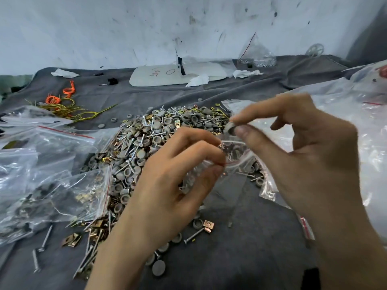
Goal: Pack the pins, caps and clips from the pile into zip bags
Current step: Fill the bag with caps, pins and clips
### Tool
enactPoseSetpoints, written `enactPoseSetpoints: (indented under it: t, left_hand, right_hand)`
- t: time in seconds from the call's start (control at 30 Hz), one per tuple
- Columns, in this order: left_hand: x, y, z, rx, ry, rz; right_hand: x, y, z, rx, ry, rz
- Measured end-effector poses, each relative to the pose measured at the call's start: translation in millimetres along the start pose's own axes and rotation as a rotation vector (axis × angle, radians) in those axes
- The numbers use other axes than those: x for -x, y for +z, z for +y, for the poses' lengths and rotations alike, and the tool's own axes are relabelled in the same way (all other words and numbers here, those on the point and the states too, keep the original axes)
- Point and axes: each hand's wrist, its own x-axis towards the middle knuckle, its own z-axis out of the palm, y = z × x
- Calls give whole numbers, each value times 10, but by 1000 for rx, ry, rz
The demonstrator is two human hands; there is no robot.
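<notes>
A big pile [146, 141] of grey caps, metal pins and brass clips lies on the grey cloth in the middle. My left hand [167, 185] holds a small clear zip bag [236, 158] by its red-lined mouth, which gapes above the pile's right side. My right hand [303, 155] pinches a grey cap [230, 127] between thumb and forefinger just above the bag's mouth. A few parts show inside the bag.
Filled zip bags [52, 185] lie at the left, and a heap of clear plastic bags [356, 114] at the right. Loose pins, caps and clips [201, 227] scatter near me. Yellow and orange wires [65, 103], a white pad [178, 75] and tissues sit farther back by the wall.
</notes>
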Motion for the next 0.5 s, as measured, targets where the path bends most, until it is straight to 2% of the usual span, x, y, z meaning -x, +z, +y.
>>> enactPoseSetpoints:
  t: [0.17, 0.27, 0.37, 0.43, 0.5]
  left_hand:
    - [6, 3, -11, -18, 13, 50]
    - [17, -34, -57, 4, -3, 102]
    - [43, -103, -120, 78, -34, 197]
    - [60, -151, -172, 96, -42, 251]
    - [70, -194, -235, 64, -34, 306]
  right_hand:
    - [-9, -17, 6, 30, 38, -133]
    - [-1, -18, 71, -118, 145, -11]
    - [17, 72, 266, -250, 370, 118]
    - [57, 189, 435, -201, 549, -26]
    - [123, 334, 551, -67, 624, -358]
